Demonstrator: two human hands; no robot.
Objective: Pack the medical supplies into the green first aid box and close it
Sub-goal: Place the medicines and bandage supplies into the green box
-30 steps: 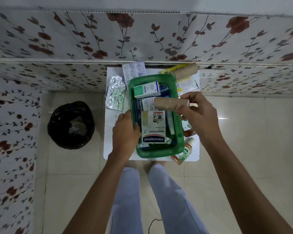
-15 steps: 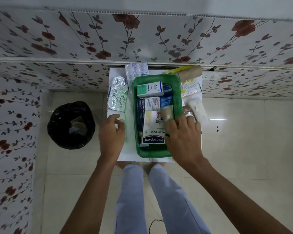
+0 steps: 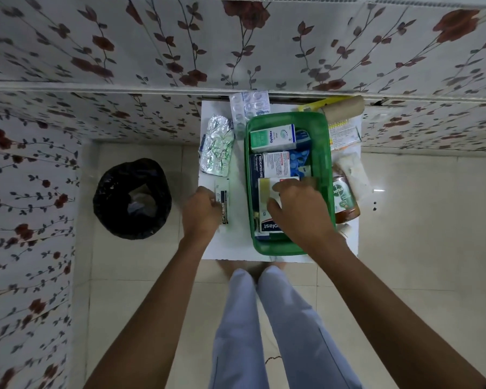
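The right hand [image 3: 300,211] is reaching into the green box [image 3: 327,153], fingers curled down on the plaster box [image 3: 267,203]; what it is gripping is hidden. The left hand [image 3: 201,213] is pinching a slim carton [image 3: 223,202] on the table [image 3: 208,108], left of the box. A Dettol bottle [image 3: 344,199] is lying just right of it.

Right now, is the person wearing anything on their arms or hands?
No. Both forearms are bare up to the picture's edge, with no sleeves or gloves. The left hand and right hand show no watch or bracelet. Any ring is too blurred to tell.
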